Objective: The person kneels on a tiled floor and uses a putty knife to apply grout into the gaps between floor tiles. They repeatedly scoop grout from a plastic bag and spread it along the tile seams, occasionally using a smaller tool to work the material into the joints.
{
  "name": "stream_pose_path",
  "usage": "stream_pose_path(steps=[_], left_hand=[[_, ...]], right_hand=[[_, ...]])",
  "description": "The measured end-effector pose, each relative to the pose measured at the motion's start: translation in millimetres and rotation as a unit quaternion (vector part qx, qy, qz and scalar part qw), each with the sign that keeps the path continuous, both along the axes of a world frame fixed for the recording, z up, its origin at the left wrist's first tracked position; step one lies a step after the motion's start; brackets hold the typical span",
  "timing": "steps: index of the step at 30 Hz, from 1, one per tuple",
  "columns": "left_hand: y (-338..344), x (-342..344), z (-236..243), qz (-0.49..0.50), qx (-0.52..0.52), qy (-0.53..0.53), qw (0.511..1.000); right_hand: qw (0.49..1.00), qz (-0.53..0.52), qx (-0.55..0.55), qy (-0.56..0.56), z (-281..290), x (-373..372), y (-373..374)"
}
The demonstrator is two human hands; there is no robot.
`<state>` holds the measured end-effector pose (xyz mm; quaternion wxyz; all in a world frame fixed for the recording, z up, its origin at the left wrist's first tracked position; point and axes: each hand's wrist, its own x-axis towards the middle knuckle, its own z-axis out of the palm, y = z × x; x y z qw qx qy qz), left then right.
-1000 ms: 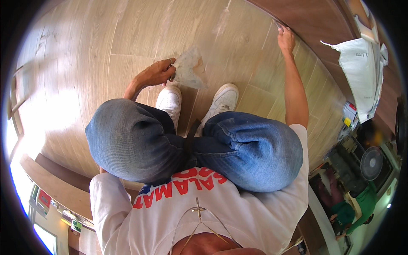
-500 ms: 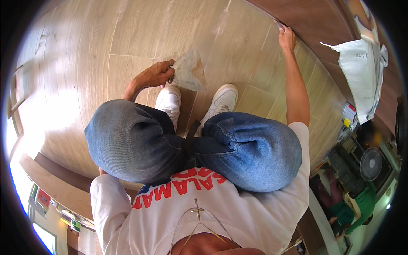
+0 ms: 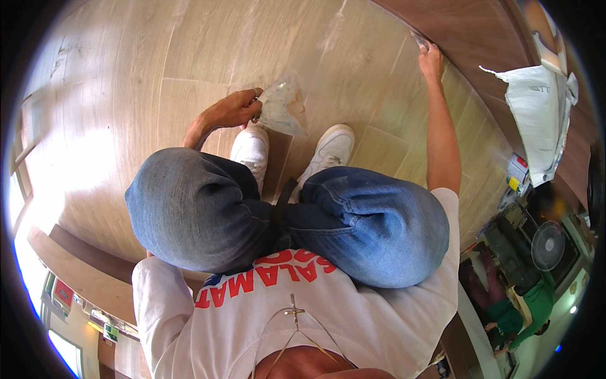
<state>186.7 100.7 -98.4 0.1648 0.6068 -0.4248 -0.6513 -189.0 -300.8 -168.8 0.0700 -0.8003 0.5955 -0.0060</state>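
Observation:
I am squatting on a wood-look floor (image 3: 126, 95). My left hand (image 3: 233, 110), in front of my left shoe (image 3: 250, 151), is closed on a translucent, stained plastic sheet or bag (image 3: 283, 104); a small dark item among those fingers is too hidden to name. At the upper right my right hand (image 3: 431, 60) is closed on a small, thin tool (image 3: 418, 40), held at the foot of a brown wooden panel (image 3: 467, 31) where it meets the floor.
A white sack (image 3: 536, 120) hangs by the panel, with a labelled container (image 3: 517, 170) below it. At the lower right are a round fan (image 3: 548, 246) and a person in green (image 3: 533, 306). A wooden board (image 3: 82, 265) runs along the lower left, behind me.
My right hand and the tool have moved a little right and down along the panel's foot. The plastic in my left hand has shifted slightly; the left hand has barely moved.

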Motion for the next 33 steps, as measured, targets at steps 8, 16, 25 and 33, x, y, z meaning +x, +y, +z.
stream_pose_path(steps=[8, 16, 25, 33], left_hand=[[0, 4, -3, -0.010, 0.008, -0.008, 1.000], [-5, -2, 1, -0.029, 0.008, -0.001, 1.000], [0, 5, 2, -0.010, 0.020, -0.009, 1.000], [1, 0, 1, -0.030, 0.011, -0.010, 0.999]], right_hand=[[0.999, 0.035, -0.010, 0.034, -6, 5, 15], [0.997, 0.041, -0.066, -0.013, -5, -2, 28], [0.999, 0.023, 0.010, -0.028, 5, 8, 30], [0.995, 0.078, -0.060, -0.009, -9, 5, 4]])
